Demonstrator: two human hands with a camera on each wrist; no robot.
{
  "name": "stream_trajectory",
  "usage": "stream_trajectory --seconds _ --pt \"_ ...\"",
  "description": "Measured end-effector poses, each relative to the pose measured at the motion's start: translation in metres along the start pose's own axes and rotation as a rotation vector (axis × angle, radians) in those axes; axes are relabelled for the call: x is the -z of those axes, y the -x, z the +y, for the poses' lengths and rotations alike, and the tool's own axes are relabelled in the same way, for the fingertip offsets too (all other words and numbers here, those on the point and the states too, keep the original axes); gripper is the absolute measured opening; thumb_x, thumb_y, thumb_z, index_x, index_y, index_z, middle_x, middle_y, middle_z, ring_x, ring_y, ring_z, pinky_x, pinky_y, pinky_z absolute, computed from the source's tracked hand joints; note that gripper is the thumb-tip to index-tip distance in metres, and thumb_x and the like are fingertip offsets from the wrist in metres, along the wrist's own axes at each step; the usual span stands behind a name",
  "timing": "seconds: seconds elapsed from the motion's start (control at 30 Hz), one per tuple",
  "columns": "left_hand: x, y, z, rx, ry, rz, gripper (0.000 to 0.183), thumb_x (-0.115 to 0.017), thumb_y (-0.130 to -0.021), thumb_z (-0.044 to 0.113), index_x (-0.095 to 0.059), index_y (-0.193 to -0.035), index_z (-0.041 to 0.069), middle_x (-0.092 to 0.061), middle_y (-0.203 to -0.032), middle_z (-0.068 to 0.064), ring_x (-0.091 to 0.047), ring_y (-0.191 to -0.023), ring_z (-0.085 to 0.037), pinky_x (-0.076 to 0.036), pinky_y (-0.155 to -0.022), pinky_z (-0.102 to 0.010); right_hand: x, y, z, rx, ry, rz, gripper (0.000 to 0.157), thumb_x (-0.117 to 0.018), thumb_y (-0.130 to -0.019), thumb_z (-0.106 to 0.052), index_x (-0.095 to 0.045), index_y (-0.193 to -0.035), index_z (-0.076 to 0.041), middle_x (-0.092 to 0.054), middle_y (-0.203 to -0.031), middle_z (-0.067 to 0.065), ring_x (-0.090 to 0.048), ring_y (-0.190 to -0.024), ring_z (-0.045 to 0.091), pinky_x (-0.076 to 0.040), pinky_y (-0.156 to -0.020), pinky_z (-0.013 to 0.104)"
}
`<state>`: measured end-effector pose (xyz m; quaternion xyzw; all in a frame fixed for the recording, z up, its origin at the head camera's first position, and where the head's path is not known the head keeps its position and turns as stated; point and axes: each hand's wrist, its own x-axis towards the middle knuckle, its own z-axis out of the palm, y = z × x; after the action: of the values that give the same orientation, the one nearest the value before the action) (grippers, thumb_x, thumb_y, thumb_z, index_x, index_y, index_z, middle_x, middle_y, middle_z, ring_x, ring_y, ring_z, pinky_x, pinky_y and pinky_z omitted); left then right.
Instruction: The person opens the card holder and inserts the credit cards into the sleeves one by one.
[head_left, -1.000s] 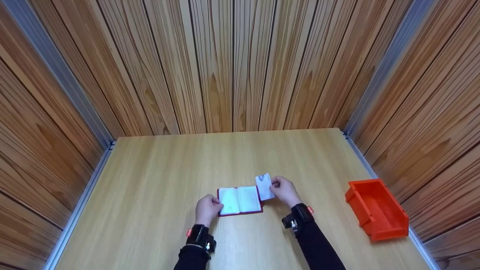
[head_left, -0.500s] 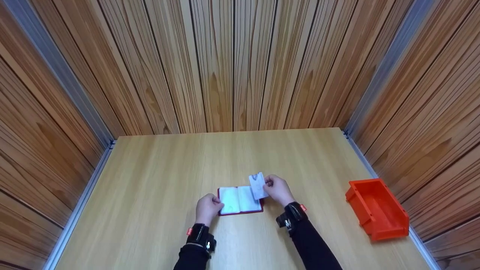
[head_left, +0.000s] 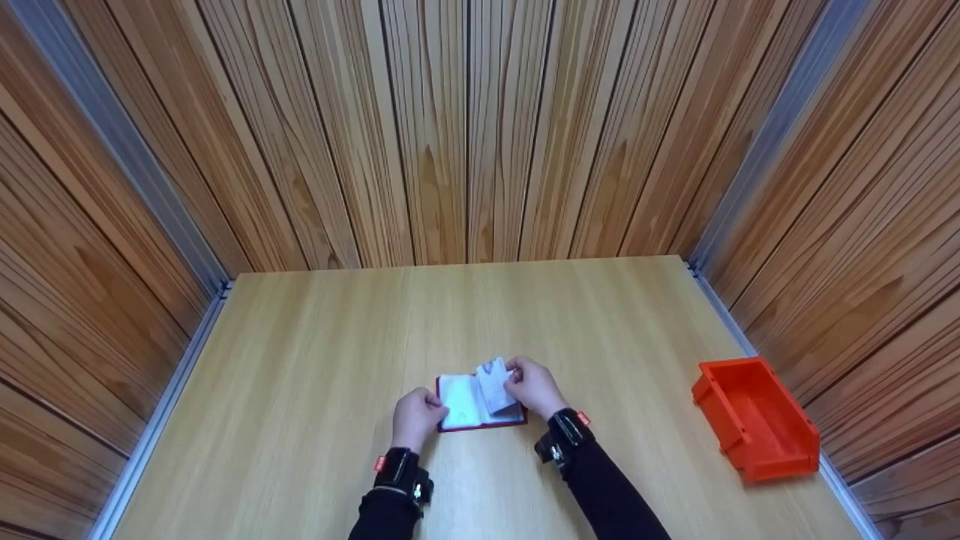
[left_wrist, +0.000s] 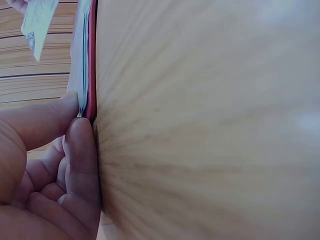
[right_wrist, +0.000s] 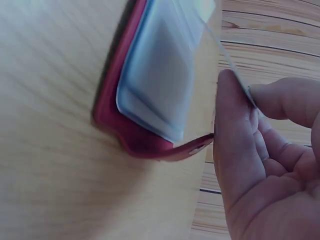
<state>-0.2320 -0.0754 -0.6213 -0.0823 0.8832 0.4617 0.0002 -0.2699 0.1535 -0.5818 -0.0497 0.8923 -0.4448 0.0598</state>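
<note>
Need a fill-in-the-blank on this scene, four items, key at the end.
1. Of the left hand and the right hand, the one pinching the white card is the ____.
2. The cover of the card holder is coloured ____.
3. The card holder lies on the table, not closed but ____.
4. The orange bin stands to the ____ of both hands.

Missing words: right; red; open; right

Pale card (head_left: 493,386) aslant over the right side of an open, red-covered booklet (head_left: 460,401).
</note>
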Motion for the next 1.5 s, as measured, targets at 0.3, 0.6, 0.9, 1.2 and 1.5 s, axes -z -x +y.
stream_trajectory --seconds 0.3,0.6,0.9,1.2,1.5 --pt "-0.002 0.000 -0.002 -0.034 -0.022 0.025 0.015 -0.078 -0.076 0.004 -0.063 -0.078 0.006 -0.059 -0.071 0.000 -0.055 -0.065 -0.016 -0.047 -0.060 -0.031 -0.012 -0.001 0.002 0.068 0.043 -0.004 0.031 -0.066 -0.081 0.001 -0.061 -0.111 0.002 -0.054 -0.077 0.000 -0.050 -0.066 0.013 -0.042 -0.059 0.027" --pt "-0.001 0.000 -0.001 -0.040 -0.029 0.028 0.014 -0.077 -0.076 0.004 -0.063 -0.078 0.005 -0.059 -0.071 -0.001 -0.055 -0.066 -0.016 -0.047 -0.061 -0.031 -0.019 -0.002 0.002 0.036 0.052 0.003 0.029 -0.064 -0.079 0.002 -0.062 -0.108 0.003 -0.054 -0.076 0.000 -0.051 -0.067 0.014 -0.043 -0.061 0.028" --pt "-0.001 0.001 -0.001 -0.034 -0.025 0.011 0.015 -0.078 -0.077 0.004 -0.063 -0.080 0.004 -0.059 -0.073 -0.002 -0.055 -0.068 -0.017 -0.047 -0.062 -0.032 -0.023 -0.004 0.001 0.010 0.068 0.005 0.027 -0.064 -0.078 0.003 -0.062 -0.105 0.002 -0.056 -0.079 0.002 -0.053 -0.071 0.016 -0.045 -0.063 0.029" --pt "-0.001 0.001 -0.001 -0.041 -0.026 0.021 0.015 -0.078 -0.076 0.004 -0.063 -0.078 0.005 -0.059 -0.071 -0.001 -0.055 -0.066 -0.016 -0.047 -0.062 -0.032 -0.025 -0.005 0.000 0.033 0.096 0.022 0.027 -0.064 -0.076 0.003 -0.063 -0.103 0.004 -0.056 -0.076 0.001 -0.053 -0.069 0.016 -0.045 -0.063 0.030" --pt "-0.001 0.000 -0.003 -0.055 -0.029 0.035 0.016 -0.078 -0.075 0.004 -0.062 -0.076 0.006 -0.058 -0.069 0.001 -0.053 -0.064 -0.015 -0.046 -0.060 -0.030 -0.026 -0.006 0.000 0.042 0.124 0.018 0.026 -0.065 -0.077 0.003 -0.063 -0.103 0.004 -0.054 -0.075 0.000 -0.051 -0.067 0.015 -0.043 -0.062 0.029"
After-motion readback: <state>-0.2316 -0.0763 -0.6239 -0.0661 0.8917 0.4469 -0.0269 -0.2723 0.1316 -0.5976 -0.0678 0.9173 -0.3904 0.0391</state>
